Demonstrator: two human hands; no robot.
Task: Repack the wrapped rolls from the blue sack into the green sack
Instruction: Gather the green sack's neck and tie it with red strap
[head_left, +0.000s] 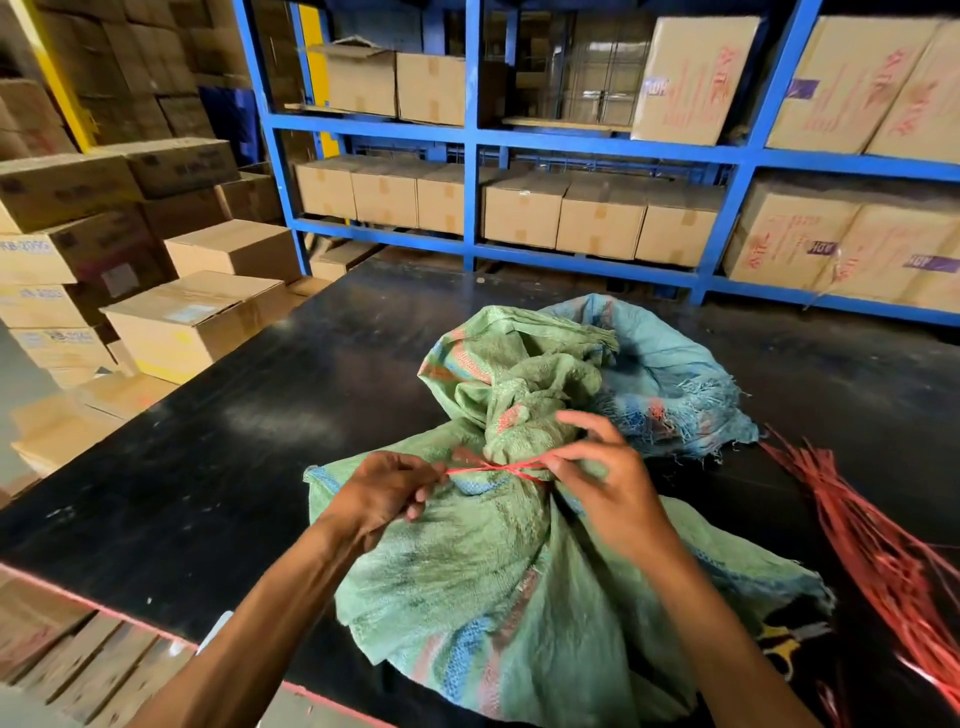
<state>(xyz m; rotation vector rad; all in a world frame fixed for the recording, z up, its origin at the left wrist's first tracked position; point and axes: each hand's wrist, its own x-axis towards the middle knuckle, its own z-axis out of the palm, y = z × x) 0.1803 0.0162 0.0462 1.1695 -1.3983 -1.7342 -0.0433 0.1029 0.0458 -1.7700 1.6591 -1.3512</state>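
A thin red plastic string (496, 467), wound around the gathered neck of a bulging green woven plastic sack (498, 587), is pinched at its left end by the curled fingers of the left hand (382, 496) and at its right end between the thumb and forefinger of the right hand (605, 483), whose other fingers are spread loosely above the neck. The string is drawn taut between the two hands and crosses over itself at the front of the neck. The green sack is laid on its side on a black, scuffed tabletop (249, 431), its mouth bunched shut above the tie, so its contents cannot be seen; no wrapped rolls are visible. Just behind it, touching its bunched top, a light blue woven plastic sack (665, 374) with frayed edges is slumped flat and crumpled; whether anything is left inside cannot be told. A loose bundle of red plastic strings (878, 551) is spread on the table to the right. Blue metal shelving (472, 140) stacked with brown cardboard boxes (524, 210) is seen beyond.
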